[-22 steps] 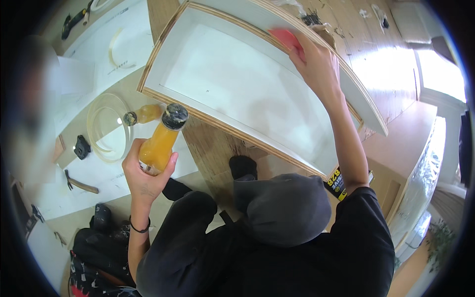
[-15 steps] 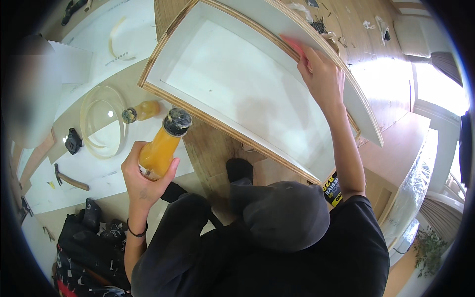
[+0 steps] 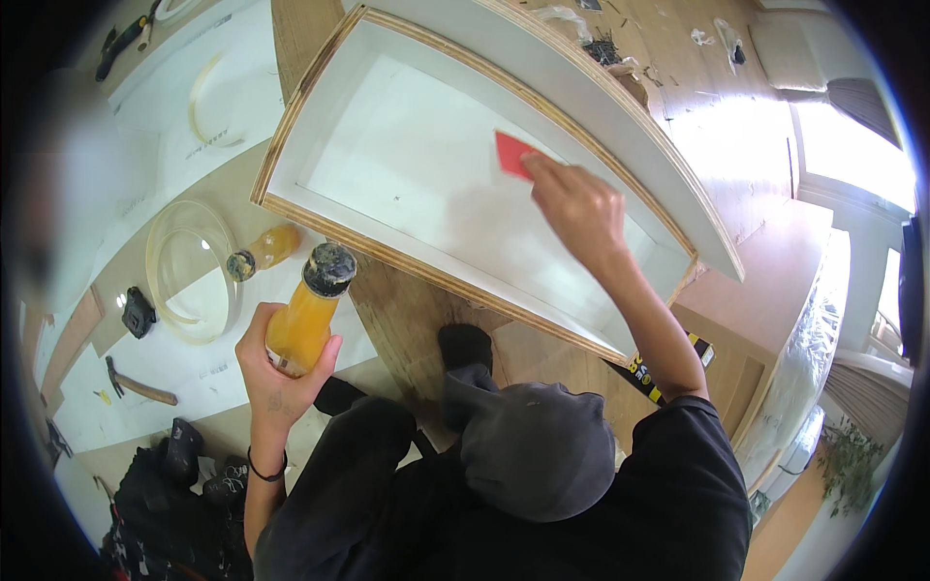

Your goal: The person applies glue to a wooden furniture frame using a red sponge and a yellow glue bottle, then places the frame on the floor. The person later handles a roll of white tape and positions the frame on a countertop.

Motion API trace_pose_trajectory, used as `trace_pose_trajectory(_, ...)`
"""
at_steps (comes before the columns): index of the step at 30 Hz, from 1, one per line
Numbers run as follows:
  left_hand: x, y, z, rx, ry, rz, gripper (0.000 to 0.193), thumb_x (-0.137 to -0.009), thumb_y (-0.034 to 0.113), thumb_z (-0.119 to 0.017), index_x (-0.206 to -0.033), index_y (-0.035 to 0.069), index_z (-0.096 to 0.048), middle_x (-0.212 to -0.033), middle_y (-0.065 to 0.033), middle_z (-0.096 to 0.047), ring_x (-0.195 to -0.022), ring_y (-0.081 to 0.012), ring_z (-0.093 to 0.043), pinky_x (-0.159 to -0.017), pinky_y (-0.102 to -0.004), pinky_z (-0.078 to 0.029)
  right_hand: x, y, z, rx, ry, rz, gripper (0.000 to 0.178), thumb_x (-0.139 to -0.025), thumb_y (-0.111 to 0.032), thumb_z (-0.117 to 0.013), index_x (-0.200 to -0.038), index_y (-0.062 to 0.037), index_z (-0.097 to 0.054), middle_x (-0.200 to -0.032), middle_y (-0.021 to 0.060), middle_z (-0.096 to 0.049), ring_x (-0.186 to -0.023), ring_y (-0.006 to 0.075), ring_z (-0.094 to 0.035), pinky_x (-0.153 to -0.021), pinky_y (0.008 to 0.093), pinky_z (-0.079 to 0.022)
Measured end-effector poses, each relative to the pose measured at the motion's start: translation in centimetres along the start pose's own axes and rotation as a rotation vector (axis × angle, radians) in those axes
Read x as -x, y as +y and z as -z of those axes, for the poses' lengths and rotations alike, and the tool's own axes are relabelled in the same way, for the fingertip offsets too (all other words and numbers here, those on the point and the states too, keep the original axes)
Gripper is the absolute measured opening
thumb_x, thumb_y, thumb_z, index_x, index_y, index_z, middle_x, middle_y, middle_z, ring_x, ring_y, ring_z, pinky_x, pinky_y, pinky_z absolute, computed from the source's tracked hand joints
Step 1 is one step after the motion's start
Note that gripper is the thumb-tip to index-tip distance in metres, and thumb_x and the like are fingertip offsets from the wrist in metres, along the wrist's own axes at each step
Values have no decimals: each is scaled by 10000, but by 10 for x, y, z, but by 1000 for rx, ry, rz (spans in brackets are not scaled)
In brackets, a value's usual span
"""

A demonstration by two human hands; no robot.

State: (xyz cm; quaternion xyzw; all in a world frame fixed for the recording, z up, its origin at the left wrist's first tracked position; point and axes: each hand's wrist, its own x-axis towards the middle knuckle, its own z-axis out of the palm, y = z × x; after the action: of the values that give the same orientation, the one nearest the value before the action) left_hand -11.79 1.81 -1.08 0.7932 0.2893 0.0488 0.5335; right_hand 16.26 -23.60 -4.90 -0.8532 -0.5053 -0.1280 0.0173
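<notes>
My left hand [image 3: 281, 382] is wrapped round a bottle of yellow-orange liquid [image 3: 302, 334], held upright with its dark, crusted cap on top. Between the fingers of my right hand [image 3: 583, 208] is a flat red spreader card [image 3: 511, 155]. It hovers over the inside of a white drawer-like box [image 3: 407, 266], whose bare plywood edges show. A long curved white panel [image 3: 639, 107] runs along the box's far side. Left of the box, a second, smaller-looking bottle of yellow liquid [image 3: 276, 244] lies near a coil of pale strip [image 3: 155, 261].
A hammer [image 3: 140, 387] and a black tape-measure-like tool [image 3: 138, 312] lie on the white sheet at left. Dark bags and shoes [image 3: 184, 465] sit at lower left. Right of the box stand a wooden cabinet [image 3: 765, 261] and a black-and-yellow package [image 3: 644, 378]. Scraps litter the far floor.
My right hand has brought the red card from the gap by the curved panel to over the box's inside. The left hand still holds the bottle, and the whole view has shifted slightly.
</notes>
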Motion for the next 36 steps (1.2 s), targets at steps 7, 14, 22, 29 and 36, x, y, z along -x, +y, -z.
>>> trace_pose_trajectory(7,1,1,-3,59,-34,24,324,-754,109,-784,-968,18,-558,-825,-34,-584,-748,-103,-549,-710,-255,-443,-2,18,16,65,207,-110,363,-706,-79,-770,-1061,-149,-736,-999,-38,-720,-829,125,-691,-650,270,-570)
trace_pose_trajectory(14,-1,0,-7,85,-80,41,330,-759,108,-784,-976,22,-551,-823,-28,-597,-742,-95,-561,-701,-246,-450,10,29,9,87,113,-135,375,-719,-78,-759,-1084,-153,-725,-1000,-34,-727,-823,135,-696,-642,276,-574)
trace_pose_trajectory(22,-1,2,-13,104,-92,36,347,-737,105,-801,-971,18,-559,-805,-42,-627,-733,-106,-594,-693,-254,-469,37,31,32,-36,104,-145,326,-742,-58,-744,-1055,-149,-733,-992,-26,-738,-790,137,-703,-625,275,-575)
trace_pose_trajectory(29,-3,5,-17,87,-82,-2,361,-701,132,-828,-929,7,-578,-770,-75,-667,-718,-135,-641,-686,-271,-494,10,34,32,-54,160,-113,332,-757,-71,-748,-1076,-159,-729,-1010,-18,-729,-802,155,-696,-636,296,-565)
trace_pose_trajectory(36,-1,9,-19,49,-49,-68,379,-689,170,-843,-916,9,-586,-771,-91,-671,-706,-170,-660,-673,-283,-502,-51,15,1,-66,197,-10,369,-749,-71,-738,-1109,-144,-705,-1070,-24,-704,-804,151,-685,-640,296,-579)
